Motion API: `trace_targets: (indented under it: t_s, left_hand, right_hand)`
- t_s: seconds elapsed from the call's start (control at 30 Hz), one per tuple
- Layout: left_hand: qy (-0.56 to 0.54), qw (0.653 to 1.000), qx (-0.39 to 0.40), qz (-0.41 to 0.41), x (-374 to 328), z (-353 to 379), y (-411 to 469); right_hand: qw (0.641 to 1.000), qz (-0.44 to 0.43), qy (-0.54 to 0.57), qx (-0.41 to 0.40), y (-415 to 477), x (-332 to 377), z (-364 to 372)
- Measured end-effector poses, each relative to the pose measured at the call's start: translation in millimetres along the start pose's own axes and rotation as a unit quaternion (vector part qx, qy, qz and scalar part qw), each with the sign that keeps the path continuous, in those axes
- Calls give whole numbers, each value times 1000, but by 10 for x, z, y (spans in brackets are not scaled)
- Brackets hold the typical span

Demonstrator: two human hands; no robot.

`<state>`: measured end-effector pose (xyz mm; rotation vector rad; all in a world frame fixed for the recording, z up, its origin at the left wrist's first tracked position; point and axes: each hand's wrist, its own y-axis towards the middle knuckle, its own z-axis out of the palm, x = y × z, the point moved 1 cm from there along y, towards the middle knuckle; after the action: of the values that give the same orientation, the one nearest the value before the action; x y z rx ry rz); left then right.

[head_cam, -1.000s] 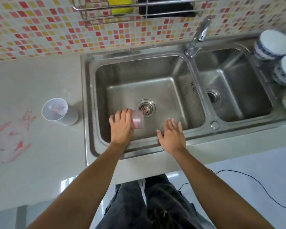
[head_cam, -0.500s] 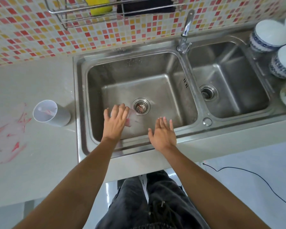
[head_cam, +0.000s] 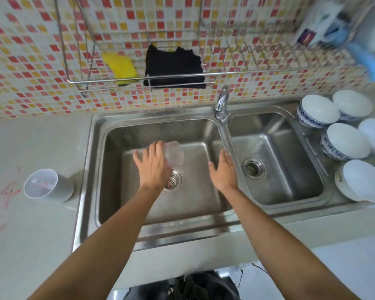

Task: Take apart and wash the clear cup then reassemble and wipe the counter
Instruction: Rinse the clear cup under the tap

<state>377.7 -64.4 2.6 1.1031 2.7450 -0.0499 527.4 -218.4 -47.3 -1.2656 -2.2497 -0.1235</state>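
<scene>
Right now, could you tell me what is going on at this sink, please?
A person stands at the stainless steel double sink. Their left hand holds a clear plastic cup over the left basin; the right hand is open and empty beside it. A white cup part sits on the pale counter beside red smears not yet wiped.

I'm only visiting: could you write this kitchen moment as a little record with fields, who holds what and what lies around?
Place: steel double sink
Left hand: holds the clear cup over the left basin
Right hand: fingers straight, holding nothing, over the same basin
Counter left of sink: grey cup, red smears
Wall rack: yellow sponge, black cloth
Right of sink: white bowls, upside down
</scene>
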Motion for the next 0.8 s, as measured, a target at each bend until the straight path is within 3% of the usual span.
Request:
trace_targets:
  t_s: [0.17, 0.37, 0.57, 0.8]
  left_hand:
    - [-76, 997, -18, 27, -546, -203, 479]
    - [-86, 995, -18, 44, -891, -240, 891]
    - [-181, 982, 38, 45, -1022, -115, 973]
    - [-278, 956, 64, 68, -1074, 46, 989]
  right_hand:
    - [999, 19, 50, 1, 855, -19, -505]
    - [996, 41, 78, 26, 1490, 30, -533]
    - [994, -72, 36, 70, 1529, 69, -414]
    - [991, -105, 23, 82, 1629, 62, -455]
